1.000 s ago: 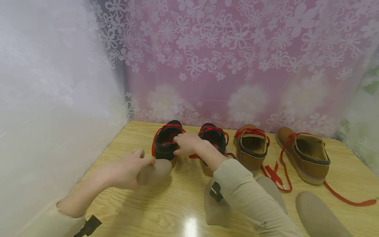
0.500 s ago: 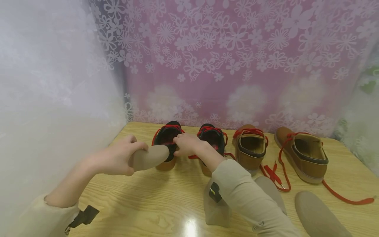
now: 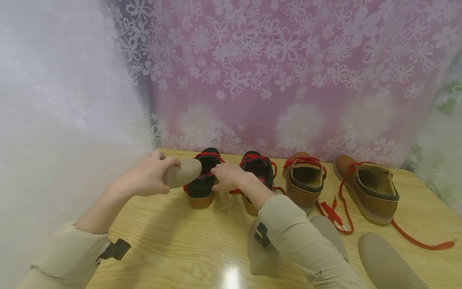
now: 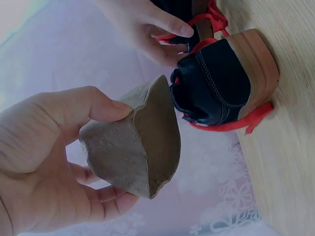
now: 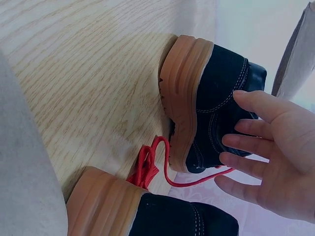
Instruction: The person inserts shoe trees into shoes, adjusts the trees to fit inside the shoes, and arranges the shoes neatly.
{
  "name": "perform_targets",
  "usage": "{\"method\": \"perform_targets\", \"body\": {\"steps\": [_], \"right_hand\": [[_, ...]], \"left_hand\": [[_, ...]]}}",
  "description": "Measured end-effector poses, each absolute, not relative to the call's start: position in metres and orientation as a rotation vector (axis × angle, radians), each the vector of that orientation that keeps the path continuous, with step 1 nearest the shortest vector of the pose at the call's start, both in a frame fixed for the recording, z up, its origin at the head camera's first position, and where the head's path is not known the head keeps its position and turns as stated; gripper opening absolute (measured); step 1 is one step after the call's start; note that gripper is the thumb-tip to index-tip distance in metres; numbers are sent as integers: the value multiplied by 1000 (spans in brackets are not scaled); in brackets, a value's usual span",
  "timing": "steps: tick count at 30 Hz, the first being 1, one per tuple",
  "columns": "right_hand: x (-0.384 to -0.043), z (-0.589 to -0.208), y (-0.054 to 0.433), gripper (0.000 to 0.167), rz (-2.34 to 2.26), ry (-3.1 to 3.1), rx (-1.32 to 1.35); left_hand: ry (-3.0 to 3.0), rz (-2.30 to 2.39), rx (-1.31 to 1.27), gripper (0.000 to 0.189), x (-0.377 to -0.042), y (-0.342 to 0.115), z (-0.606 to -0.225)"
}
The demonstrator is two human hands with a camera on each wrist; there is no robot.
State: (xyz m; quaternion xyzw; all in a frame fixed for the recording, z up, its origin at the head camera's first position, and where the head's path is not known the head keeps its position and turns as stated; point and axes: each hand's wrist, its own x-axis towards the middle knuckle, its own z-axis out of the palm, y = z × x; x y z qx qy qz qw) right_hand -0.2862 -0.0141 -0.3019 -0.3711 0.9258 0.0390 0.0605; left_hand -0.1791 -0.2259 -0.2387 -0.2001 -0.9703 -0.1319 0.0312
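A grey-brown moulded shoe insert (image 3: 183, 173) is gripped by my left hand (image 3: 146, 178), thumb on one side and fingers on the other. The left wrist view shows the hollow, open end of this insert (image 4: 120, 157). It hangs above the heel of the left black shoe (image 3: 199, 188), which has red laces and a tan sole. My right hand (image 3: 229, 176) lies along the right side of that shoe; in the right wrist view its fingers are extended, with the fingertips at the dark upper (image 5: 224, 83). A second black shoe (image 3: 260, 170) stands just right, partly behind the right forearm.
Two brown shoes (image 3: 304, 194) with red laces stand further right, one lace (image 3: 333, 212) trailing over the wooden table (image 3: 173, 249). Several more inserts (image 3: 384, 259) lie at the front right, some partly under the right sleeve. A pink flowered curtain (image 3: 245, 80) hangs behind.
My left hand has lifted the insert from low beside the shoe's heel and carried it up and forward to the shoe's opening. The right hand has stayed at the shoe's side.
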Motion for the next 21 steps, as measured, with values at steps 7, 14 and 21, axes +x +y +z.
{"method": "perform_targets", "body": {"steps": [7,14,21], "right_hand": [[-287,-304,-14,50,109,2785,-1135],[-288,-303,-14,49,105,2775,-1133],[-288,-302,-13,48,88,2776,-1127]], "left_hand": [[-3008,-353,-579,58,-187,-214,-242],[-3047,-367,-534,61,-196,-208,-242],[-3085,-378,-509,60,-207,-202,-243]]}}
